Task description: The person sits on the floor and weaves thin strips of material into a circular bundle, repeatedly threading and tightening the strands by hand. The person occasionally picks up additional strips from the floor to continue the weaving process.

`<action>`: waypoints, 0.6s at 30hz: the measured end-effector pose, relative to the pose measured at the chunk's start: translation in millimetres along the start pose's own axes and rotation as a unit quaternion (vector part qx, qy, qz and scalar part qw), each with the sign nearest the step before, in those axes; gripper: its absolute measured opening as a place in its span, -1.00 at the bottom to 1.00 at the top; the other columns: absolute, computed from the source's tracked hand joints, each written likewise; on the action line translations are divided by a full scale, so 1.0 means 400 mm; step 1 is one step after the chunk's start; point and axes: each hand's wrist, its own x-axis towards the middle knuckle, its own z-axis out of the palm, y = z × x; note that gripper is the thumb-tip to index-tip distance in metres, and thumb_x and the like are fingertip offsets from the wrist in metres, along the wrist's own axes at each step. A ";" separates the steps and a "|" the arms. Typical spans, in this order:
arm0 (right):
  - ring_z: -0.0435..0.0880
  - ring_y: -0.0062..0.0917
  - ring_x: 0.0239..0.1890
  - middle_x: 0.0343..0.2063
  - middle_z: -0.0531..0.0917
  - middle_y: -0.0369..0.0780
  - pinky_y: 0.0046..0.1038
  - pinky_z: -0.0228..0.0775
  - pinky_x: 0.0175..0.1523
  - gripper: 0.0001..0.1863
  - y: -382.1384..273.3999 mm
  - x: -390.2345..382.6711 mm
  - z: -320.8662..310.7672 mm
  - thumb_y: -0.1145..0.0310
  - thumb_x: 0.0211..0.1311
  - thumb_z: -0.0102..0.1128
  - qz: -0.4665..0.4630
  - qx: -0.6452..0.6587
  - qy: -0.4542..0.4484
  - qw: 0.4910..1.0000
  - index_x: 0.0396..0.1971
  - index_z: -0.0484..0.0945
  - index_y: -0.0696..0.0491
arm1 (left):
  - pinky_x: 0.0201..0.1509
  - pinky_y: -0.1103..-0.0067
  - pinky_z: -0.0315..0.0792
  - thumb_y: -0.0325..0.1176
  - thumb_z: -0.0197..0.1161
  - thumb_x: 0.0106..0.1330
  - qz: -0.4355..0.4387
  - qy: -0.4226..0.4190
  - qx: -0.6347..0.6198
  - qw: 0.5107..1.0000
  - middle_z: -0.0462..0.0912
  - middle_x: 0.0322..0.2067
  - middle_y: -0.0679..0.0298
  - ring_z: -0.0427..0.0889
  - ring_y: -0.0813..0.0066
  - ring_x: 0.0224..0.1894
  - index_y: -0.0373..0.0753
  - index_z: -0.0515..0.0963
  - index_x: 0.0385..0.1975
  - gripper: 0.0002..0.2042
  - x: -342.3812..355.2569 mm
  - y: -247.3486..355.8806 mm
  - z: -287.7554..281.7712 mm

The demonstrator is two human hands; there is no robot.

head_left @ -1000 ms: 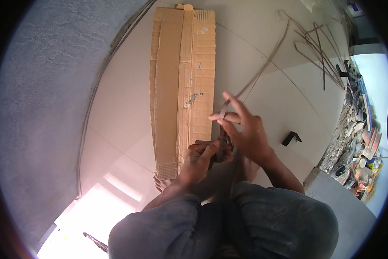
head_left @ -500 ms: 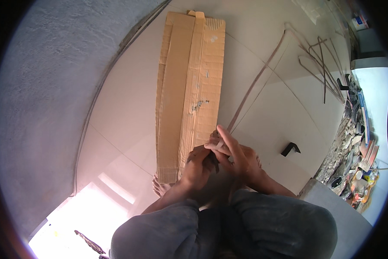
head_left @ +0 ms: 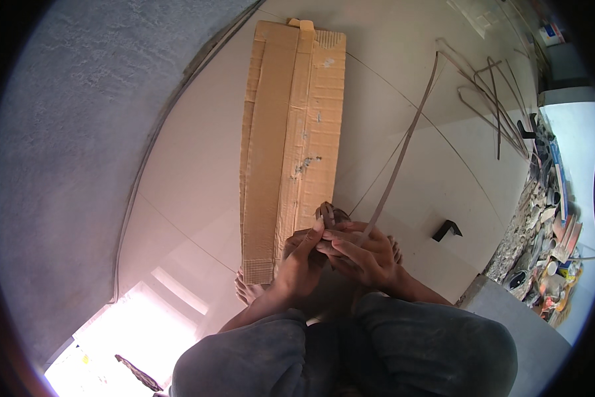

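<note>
My left hand (head_left: 302, 266) is closed on a small dark brown piece (head_left: 326, 212), its thumb pressing on the side of it. What the piece is exactly, I cannot make out; the fingers cover much of it. Right beside it, my right hand (head_left: 369, 257) is closed with bent fingers on a long, thin brown strip (head_left: 398, 162). From there the strip runs up and away over the floor. Both hands meet in front of my knees, at the near right corner of a long flattened cardboard piece (head_left: 268, 145).
At the far right the strip lies in loose loops (head_left: 497, 99). A black angled bracket (head_left: 447, 229) rests on the tiles to my right. Beyond it is a heap of rubble and scrap (head_left: 542, 264). A grey wall (head_left: 79, 132) stands on the left.
My right hand's raised index finger has bent down onto the strip. The strip's near part has shifted to the right, and the dark piece now shows above the fingers.
</note>
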 end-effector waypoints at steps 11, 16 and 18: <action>0.72 -0.42 0.06 -0.22 0.79 -0.26 -0.27 0.40 0.30 -0.83 -0.008 -0.005 -0.016 0.45 0.24 0.30 -0.044 -0.034 -0.103 0.993 -0.17 0.63 0.09 | -0.12 0.61 0.47 -0.14 0.18 0.47 -0.052 0.061 -0.010 0.997 0.65 -0.23 0.20 0.62 0.53 -0.21 -0.42 0.59 -0.08 -0.62 0.001 0.014 0.008; 0.70 -0.44 0.08 -0.10 0.74 -0.22 -0.21 0.46 0.27 -0.67 -0.008 -0.018 -0.006 0.45 0.09 0.27 -0.039 -0.021 -0.105 0.993 -0.09 0.67 0.11 | -0.02 0.57 0.50 -0.15 0.10 0.51 -0.035 0.046 0.047 0.997 0.64 -0.17 0.16 0.63 0.47 -0.14 -0.42 0.56 -0.05 -0.62 -0.007 0.026 0.007; 0.70 -0.44 0.07 -0.11 0.75 -0.22 -0.23 0.48 0.24 -0.69 -0.005 -0.024 -0.006 0.45 0.11 0.27 -0.046 -0.021 -0.105 0.993 -0.10 0.67 0.10 | -0.06 0.58 0.52 -0.15 0.11 0.51 -0.014 0.044 0.049 0.998 0.66 -0.19 0.13 0.65 0.46 -0.16 -0.45 0.58 -0.08 -0.62 -0.008 0.027 0.006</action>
